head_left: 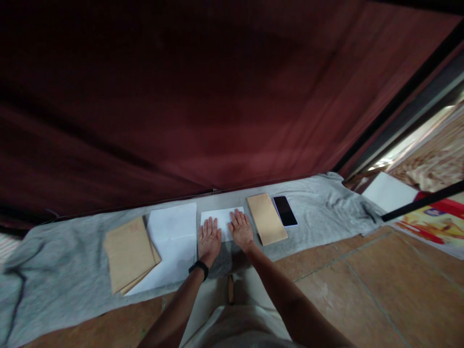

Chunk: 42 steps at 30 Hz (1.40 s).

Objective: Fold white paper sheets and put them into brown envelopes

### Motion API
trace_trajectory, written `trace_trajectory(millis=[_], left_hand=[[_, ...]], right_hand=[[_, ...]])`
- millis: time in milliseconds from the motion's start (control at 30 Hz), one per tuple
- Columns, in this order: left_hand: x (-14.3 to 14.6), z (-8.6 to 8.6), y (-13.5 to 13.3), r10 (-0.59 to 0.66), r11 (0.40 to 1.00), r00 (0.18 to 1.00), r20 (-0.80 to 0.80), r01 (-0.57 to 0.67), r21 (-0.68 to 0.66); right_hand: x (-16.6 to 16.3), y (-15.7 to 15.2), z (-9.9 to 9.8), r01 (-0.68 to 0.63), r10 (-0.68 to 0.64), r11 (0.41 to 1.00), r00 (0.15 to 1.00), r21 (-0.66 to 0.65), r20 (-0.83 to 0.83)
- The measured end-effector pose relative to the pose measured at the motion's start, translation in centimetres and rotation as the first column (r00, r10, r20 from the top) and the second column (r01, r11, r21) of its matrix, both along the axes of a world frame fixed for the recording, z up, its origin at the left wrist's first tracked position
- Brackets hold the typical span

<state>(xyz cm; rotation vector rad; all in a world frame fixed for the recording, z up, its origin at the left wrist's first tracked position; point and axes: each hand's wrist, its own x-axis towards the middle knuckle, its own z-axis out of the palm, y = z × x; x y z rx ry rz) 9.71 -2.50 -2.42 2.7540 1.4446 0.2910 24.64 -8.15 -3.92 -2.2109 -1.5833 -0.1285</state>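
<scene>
Both my hands lie flat, fingers stretched out, on a small white folded sheet point(224, 217) on a grey cloth point(72, 280). My left hand point(209, 239) wears a black wristband and presses the sheet's left half. My right hand point(240, 230) presses its right half. A larger white sheet point(174, 241) lies just left of my hands, with a stack of brown envelopes point(128, 253) overlapping its left edge. One brown envelope point(267, 218) lies right of my right hand, and a black phone point(284, 210) lies beside it.
A dark red curtain point(181, 96) hangs behind the cloth. Brown floor tiles point(362, 280) spread at the right. White paper point(389, 192) and a colourful printed sheet point(435, 224) lie far right, crossed by a black bar point(422, 200).
</scene>
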Motion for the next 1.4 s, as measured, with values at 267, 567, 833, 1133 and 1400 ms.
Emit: trace_trajectory(millis=[267, 567, 833, 1133, 1400], left_hand=[[0.1, -0.1, 0.0, 0.009, 1.0, 0.999, 0.034, -0.009, 0.009], [1.4, 0.2, 0.6, -0.037, 0.999, 0.998, 0.044, 0.039, -0.035], [3.6, 0.2, 3.7, -0.158, 0.987, 0.987, 0.031, 0.159, -0.033], [2.4, -1.0, 3.5, 0.027, 1.0, 0.994, 0.103, -0.028, 0.002], [1.0, -0.2, 0.2, -0.06, 0.998, 0.998, -0.017, 0.06, -0.02]], right_hand=[[0.0, -0.8, -0.2, 0.039, -0.039, 0.999, 0.999, 0.002, -0.013], [-0.1, -1.0, -0.7, 0.038, -0.039, 0.996, 0.999, 0.086, 0.0], [0.0, -0.5, -0.9, 0.049, -0.049, 0.995, 0.999, 0.082, -0.005], [0.1, -0.7, -1.0, 0.038, -0.038, 0.996, 0.999, 0.082, -0.011], [-0.6, 0.1, 0.8, 0.07, -0.072, 0.997, 0.993, -0.025, -0.096]])
